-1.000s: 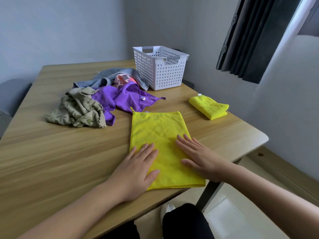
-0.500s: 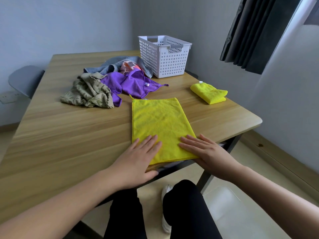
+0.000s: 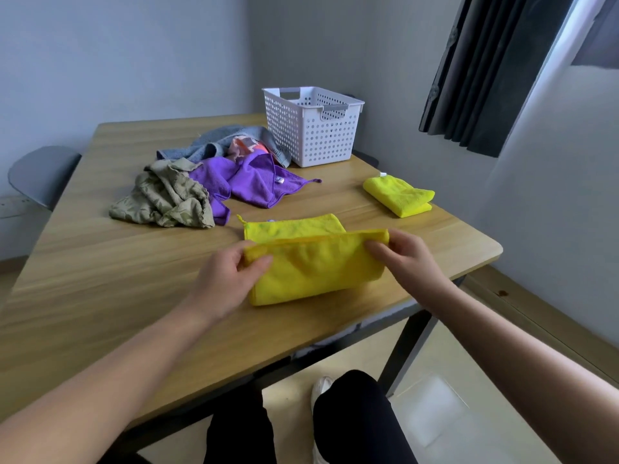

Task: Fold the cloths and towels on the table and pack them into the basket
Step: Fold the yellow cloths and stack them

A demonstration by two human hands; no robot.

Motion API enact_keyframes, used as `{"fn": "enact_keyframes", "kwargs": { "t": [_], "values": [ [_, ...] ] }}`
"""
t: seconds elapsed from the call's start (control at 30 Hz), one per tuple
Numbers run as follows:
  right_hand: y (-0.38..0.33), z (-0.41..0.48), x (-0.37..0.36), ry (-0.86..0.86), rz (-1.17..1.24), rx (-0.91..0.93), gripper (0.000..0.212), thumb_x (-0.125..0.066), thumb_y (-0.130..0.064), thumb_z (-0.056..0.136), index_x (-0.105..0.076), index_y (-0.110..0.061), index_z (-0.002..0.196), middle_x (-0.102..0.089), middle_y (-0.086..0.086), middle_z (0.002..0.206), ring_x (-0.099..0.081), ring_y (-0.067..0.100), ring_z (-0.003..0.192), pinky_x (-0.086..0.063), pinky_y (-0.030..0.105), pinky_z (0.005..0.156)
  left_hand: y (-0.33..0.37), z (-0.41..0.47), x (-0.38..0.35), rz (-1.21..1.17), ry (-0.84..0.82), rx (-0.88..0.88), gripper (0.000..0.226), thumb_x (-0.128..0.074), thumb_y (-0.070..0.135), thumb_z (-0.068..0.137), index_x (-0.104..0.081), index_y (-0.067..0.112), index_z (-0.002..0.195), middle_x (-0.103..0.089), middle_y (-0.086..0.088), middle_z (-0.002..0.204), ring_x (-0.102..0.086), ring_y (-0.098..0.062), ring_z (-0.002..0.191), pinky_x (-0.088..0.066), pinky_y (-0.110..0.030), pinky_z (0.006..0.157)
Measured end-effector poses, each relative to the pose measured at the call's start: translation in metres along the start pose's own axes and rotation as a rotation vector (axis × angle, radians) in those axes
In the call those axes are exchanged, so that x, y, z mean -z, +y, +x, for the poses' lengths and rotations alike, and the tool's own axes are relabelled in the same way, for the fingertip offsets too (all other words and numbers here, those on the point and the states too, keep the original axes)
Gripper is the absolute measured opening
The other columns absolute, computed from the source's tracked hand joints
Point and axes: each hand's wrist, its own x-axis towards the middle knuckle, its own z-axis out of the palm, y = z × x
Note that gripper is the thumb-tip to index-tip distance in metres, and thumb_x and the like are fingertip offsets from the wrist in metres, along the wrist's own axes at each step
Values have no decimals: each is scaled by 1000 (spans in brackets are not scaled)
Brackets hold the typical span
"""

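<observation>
A yellow cloth (image 3: pixel 311 262) lies near the table's front edge, its near half lifted and turned over toward the far half. My left hand (image 3: pixel 231 279) pinches the left corner of the raised edge. My right hand (image 3: pixel 407 259) pinches the right corner. A second yellow cloth (image 3: pixel 398 194), folded small, rests at the right. Behind lie a purple cloth (image 3: pixel 248 184), an olive patterned cloth (image 3: pixel 164 199), a grey towel (image 3: pixel 217 142) and an orange patterned cloth (image 3: pixel 246 145) in a loose heap. The white perforated basket (image 3: pixel 315 135) stands at the back of the table.
The wooden table (image 3: pixel 100 279) has bare surface at the left and front. A grey chair (image 3: pixel 40 172) stands at the far left. Dark curtains (image 3: pixel 485 72) hang at the right. My legs in black trousers (image 3: pixel 351 420) show below the table edge.
Both hands went from lying flat on the spread yellow cloth to gripping its near corners and lifting that edge up and away, so the cloth is now half doubled over.
</observation>
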Motion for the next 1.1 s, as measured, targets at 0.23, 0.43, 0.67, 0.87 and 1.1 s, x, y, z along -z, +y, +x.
{"fn": "enact_keyframes", "kwargs": {
  "t": [0.23,0.43,0.67,0.87,1.1],
  "values": [
    [23,109,-38,89,-232,-290,21,-45,-26,98,-60,-11,99,-62,9,97,-59,27,95,-48,38,82,-21,83,-19,212,177,293,37,-50,28,94,-41,10,63,-46,-6,64,-49,-30,74,-28,-33,61],
    [46,140,-60,129,-711,-268,21,-41,-30,98,-52,-12,95,-61,13,97,-57,32,89,-45,35,67,-40,117,-34,609,212,283,25,-44,20,97,-56,-1,103,-61,-22,108,-56,-38,103,-41,-39,79],
    [49,152,-70,87,-1161,-203,28,-40,-37,99,-43,-14,114,-64,8,97,-58,29,83,-31,29,54,-39,114,-44,1037,254,109,44,-38,-1,91,-37,14,132,-54,-12,112,-64,-32,88,-37,-34,59],
    [47,145,-48,169,-1180,-148,28,-40,-3,92,-46,-11,118,-57,10,110,-59,30,86,-39,33,58,-49,118,-28,1098,277,-244,17,-60,-7,65,-68,7,72,-65,-10,82,-61,-30,75,-46,-37,64],
    [46,114,-83,-351,-974,-28,62,-26,-44,101,-11,-11,151,-4,6,160,-1,26,147,-4,43,117,-48,99,-40,901,-313,-5,65,-23,48,99,-7,12,151,5,-4,159,8,-17,146,3,-43,117]
  ]
}}
